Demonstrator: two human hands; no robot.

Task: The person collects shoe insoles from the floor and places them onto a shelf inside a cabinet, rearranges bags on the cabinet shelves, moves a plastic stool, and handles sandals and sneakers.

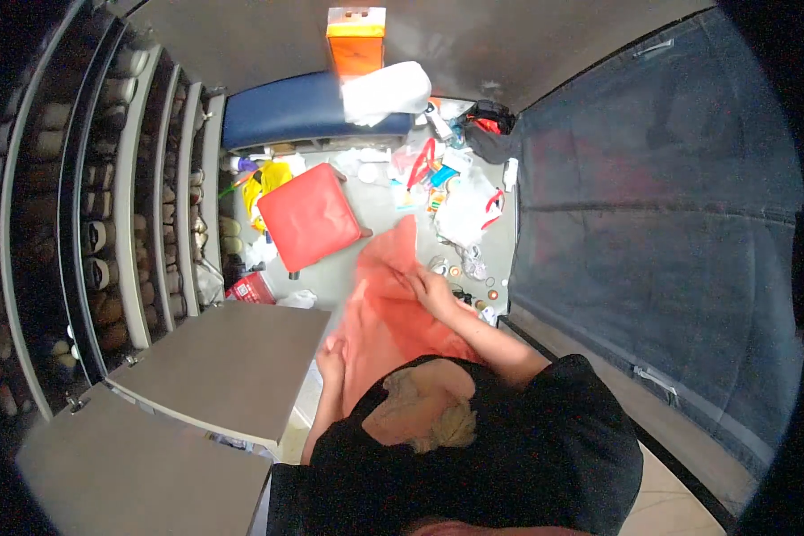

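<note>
A translucent red plastic bag [392, 315] hangs spread out in front of my body. My left hand [332, 355] is closed on its left edge, low and near my waist. Higher up and to the right, my right hand [432, 288] grips the bag's other side, with a corner of the film standing up beyond the fingers. Past the bag, to the left, is a stool with a red padded seat [311, 216]. On the floor beyond my right hand lie a white plastic bag with red handles [465, 211] and a pair of light shoes, one of them a sneaker [472, 262].
Shoe racks [144, 201] line the left side, with open cabinet doors [234, 368] near me. A blue padded bench [281, 110] at the back holds a white bag [385, 92] and an orange box [356, 50]. A yellow bag [266, 187] lies by the stool. Dark fabric [650, 201] covers the right side.
</note>
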